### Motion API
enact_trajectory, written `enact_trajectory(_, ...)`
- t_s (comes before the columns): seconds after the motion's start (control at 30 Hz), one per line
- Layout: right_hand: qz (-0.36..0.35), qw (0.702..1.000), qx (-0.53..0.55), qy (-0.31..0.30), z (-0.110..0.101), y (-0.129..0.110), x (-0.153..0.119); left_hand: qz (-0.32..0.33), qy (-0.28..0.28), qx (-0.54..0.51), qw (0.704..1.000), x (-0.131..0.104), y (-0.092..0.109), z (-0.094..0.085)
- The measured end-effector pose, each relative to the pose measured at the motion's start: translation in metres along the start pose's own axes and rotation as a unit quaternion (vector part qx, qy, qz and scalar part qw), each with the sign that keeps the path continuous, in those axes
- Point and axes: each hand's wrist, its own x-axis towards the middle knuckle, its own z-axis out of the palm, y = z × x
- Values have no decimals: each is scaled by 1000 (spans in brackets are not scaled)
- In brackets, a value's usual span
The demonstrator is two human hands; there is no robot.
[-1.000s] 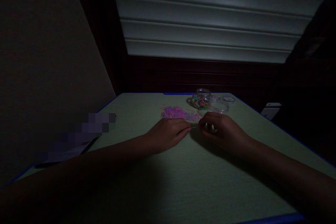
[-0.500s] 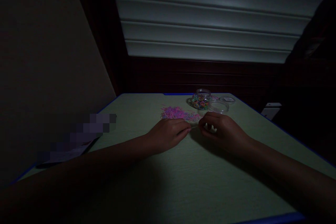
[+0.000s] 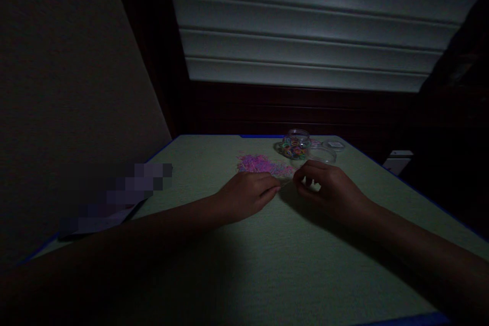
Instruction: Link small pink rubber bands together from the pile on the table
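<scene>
My left hand (image 3: 250,196) is closed in a pinch over the middle of the table, just in front of a loose pile of small pink and purple rubber bands (image 3: 257,163). A short gap to the right, my right hand (image 3: 334,189) pinches with thumb and forefinger, its other fingers curled. Between the two sets of fingertips runs a thin, pale rubber band (image 3: 286,182), faint in the dim light. Behind my right hand stands a clear open jar (image 3: 296,147) with multicoloured rubber bands inside.
Next to the jar are a clear round container (image 3: 323,154) and a clear lid (image 3: 335,146), with more pink bands (image 3: 315,142) behind. A blurred flat object (image 3: 114,206) lies along the left edge of the pale green table (image 3: 260,265). A white device (image 3: 397,162) is beyond the right edge.
The view has shifted slightly, so everything sits a little further right. Both hands keep nearly the same pose, and the strand between them looks fainter.
</scene>
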Motion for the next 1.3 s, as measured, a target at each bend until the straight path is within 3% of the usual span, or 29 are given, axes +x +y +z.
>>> enact_trajectory(0.47, 14, 986, -97, 137, -4, 16, 4, -4, 4, 17, 1000, 0, -1, 1)
enact_trajectory(0.7, 103, 962, -156, 201, -14, 24, 4, -2, -1, 16, 1000, -1, -1, 0)
enact_trajectory(1.3, 163, 903, -378, 122, -22, 33, 3, -6, -5, 14, 1000, -1, -1, 0)
